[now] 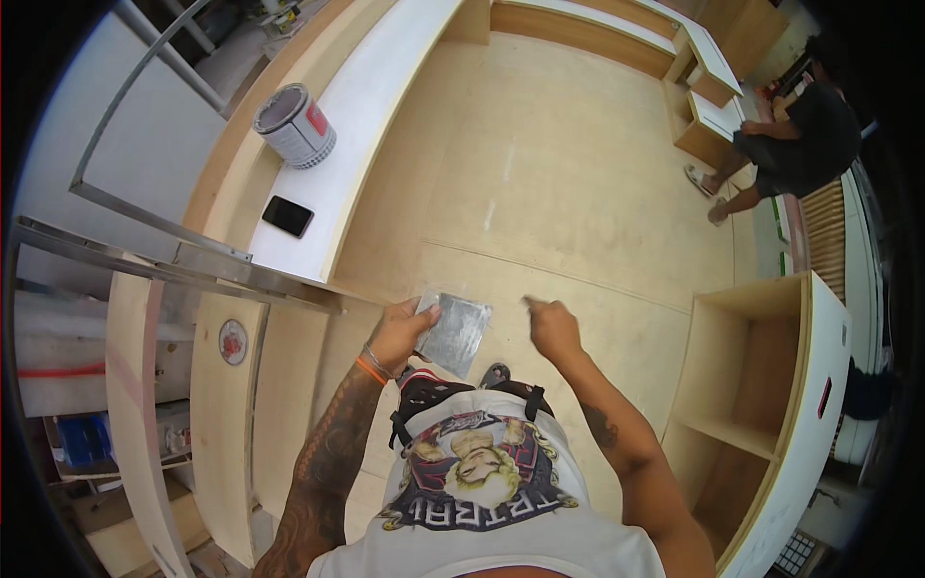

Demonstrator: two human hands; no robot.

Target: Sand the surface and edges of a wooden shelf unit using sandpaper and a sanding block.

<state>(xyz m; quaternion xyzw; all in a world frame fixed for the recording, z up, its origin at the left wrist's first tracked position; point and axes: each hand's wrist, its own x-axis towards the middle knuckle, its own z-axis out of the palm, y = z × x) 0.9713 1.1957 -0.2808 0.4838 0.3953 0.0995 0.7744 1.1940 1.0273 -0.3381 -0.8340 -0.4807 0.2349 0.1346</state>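
Flat grey plate in the left hand

The flat grey plate lies between the hands, its left edge pinched by the left hand. The right hand, apart from it, is curled; whether it grips anything cannot be told. Beyond the left hand, a smartphone and a can rest on a white-topped counter.

The white shirt has a big picture. Left of the shirt are tattoos, an orange band and silver bracelet.
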